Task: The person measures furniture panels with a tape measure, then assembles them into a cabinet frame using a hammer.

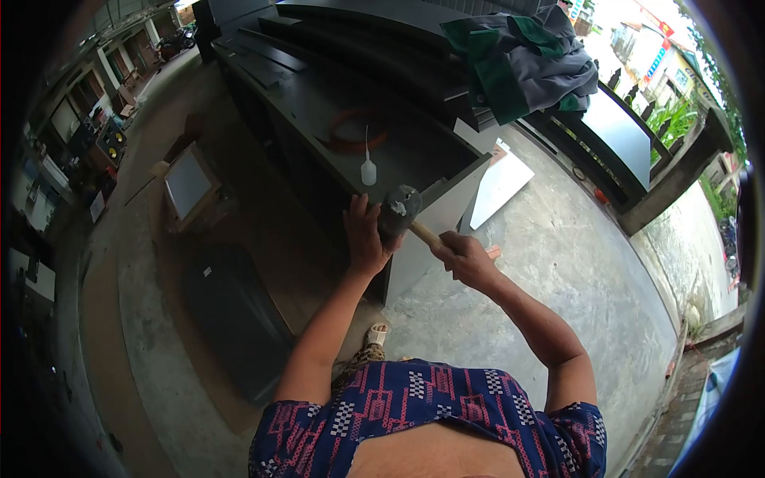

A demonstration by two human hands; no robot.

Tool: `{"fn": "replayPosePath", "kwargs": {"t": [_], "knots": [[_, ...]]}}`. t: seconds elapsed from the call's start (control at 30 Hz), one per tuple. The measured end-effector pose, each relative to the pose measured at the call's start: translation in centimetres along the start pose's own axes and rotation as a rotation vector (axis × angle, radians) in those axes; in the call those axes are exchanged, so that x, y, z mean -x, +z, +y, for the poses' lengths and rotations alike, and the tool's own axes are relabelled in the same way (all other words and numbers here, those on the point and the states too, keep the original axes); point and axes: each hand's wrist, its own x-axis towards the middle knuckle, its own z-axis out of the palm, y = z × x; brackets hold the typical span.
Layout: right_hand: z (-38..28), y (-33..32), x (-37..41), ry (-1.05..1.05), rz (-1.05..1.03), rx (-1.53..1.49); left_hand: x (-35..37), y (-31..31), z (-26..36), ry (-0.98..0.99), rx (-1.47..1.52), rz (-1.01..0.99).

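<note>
My right hand [466, 259] is wrapped round the wooden handle of a mallet [401, 209], whose dark rounded head is over the near corner of a long dark cabinet [299, 151]. Close beside the mallet head, my left hand [369, 237] rests against the cabinet's edge with its fingers apart; the mallet head hides part of its thumb side. A small white squeeze bottle [368, 171] with a thin tip stands on the cabinet just beyond my hands. Behind the bottle lies an orange ring-like coil [351, 131]. A pale panel [434, 239] forms the cabinet's near end.
Grey and green clothing [530, 64] is heaped on dark boards at the back right. A white offcut [500, 187] lies on the concrete floor beyond the cabinet end. To the left are a framed panel [190, 185] and a dark flat sheet [235, 319] on the floor.
</note>
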Motion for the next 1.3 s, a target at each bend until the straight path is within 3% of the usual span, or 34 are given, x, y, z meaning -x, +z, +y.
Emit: {"fn": "replayPosePath", "kwargs": {"t": [0.3, 0.37, 0.5, 0.6, 0.73, 0.97, 1.17, 1.3], "knots": [[0.9, 0.6, 1.0, 0.018, -0.003, 0.038, 0.5, -1.6, 0.2, 0.01, 0.081, -0.131], [0.6, 0.5, 1.3, 0.073, -0.032, -0.013, 0.4, -2.2, -0.1, 0.013, 0.111, -0.214], [0.8, -0.4, 1.3, 0.191, 0.021, -0.215, 0.4, -1.6, -0.3, 0.047, 0.195, -0.154], [0.5, -2.1, 1.3, 0.234, 0.255, -0.356, 0.1, -2.3, -0.3, 0.044, 0.199, -0.205], [0.5, -4.7, 1.0, 0.155, 0.561, -0.31, 0.1, -1.7, -0.8, 0.1, 0.217, -0.165], [2.7, -8.2, -0.3, 0.27, 0.652, -0.235, 1.3, -0.2, -1.5, 0.136, 0.249, -0.046], [5.8, -10.3, -3.3, 0.295, 0.548, -0.175, -3.8, -5.9, 1.1, 0.099, 0.072, -0.251], [7.3, -11.1, -5.0, 0.265, 0.501, -0.163, -7.8, -4.1, 3.7, -0.078, 0.19, -0.605]]}}
